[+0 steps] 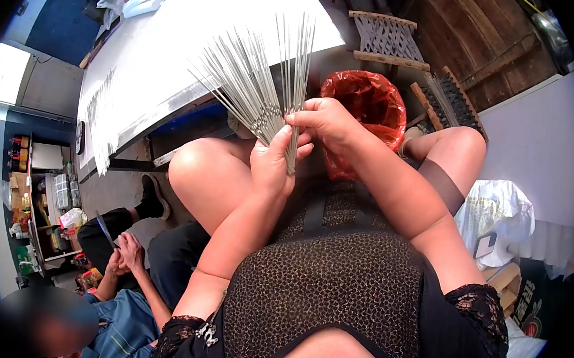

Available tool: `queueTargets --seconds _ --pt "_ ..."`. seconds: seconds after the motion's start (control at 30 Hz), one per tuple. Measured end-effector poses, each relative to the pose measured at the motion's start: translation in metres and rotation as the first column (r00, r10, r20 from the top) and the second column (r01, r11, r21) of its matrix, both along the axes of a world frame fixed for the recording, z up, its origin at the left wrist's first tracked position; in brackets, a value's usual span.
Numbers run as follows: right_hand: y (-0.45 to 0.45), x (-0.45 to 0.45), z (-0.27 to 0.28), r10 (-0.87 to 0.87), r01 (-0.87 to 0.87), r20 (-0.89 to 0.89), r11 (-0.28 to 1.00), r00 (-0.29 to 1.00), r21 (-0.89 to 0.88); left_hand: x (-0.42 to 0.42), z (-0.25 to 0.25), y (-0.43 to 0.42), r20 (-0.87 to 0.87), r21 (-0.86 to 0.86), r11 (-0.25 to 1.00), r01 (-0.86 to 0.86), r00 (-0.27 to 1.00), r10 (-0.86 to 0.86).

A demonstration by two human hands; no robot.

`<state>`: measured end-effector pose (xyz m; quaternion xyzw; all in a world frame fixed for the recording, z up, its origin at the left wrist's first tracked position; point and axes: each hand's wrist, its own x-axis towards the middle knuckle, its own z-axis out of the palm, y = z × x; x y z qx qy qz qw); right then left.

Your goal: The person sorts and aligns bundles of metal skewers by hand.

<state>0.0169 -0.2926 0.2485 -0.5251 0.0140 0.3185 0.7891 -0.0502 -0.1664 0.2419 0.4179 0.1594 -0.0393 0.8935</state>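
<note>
A fanned bundle of thin silvery metal rods [244, 76], wire-like, rises in front of me over the table edge. My left hand [273, 161] is wrapped round the bundle's lower end, thumb pressed against it. On the right, several rods stand a little apart from the main fan. My right hand [331, 123] meets the bundle there, its thumb and forefinger pinching the rods near small bead-like thickenings. Its other fingers curl behind and are partly hidden.
More thin rods lie in a row on the white table [169, 58] at left. A red-lined bin [363, 104] stands beyond my right hand. Woven stools [390, 40] are behind it. At lower left sits another person [124, 320], whose hands [127, 255] hold a blade-like object.
</note>
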Motion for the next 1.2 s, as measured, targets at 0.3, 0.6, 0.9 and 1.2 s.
queueTargets --seconds 0.3,0.6,0.9,1.2 --pt "0.000 0.000 0.002 0.022 -0.022 -0.017 0.999 1.000 -0.023 0.000 -0.003 0.001 0.011 0.012 1.000 -0.017 1.000 0.017" --pt "0.001 0.004 -0.001 -0.037 0.038 0.032 0.998 0.999 -0.054 0.000 -0.001 0.001 -0.024 -0.005 1.000 0.012 1.000 -0.013" --pt "0.008 0.006 -0.001 0.039 -0.038 0.008 0.996 0.999 -0.077 -0.001 -0.002 0.002 0.025 -0.007 0.999 0.033 0.999 -0.033" --pt "0.006 0.005 -0.002 0.009 -0.009 0.005 1.000 1.000 -0.028 0.000 0.001 0.000 0.006 -0.001 1.000 -0.014 1.000 0.014"
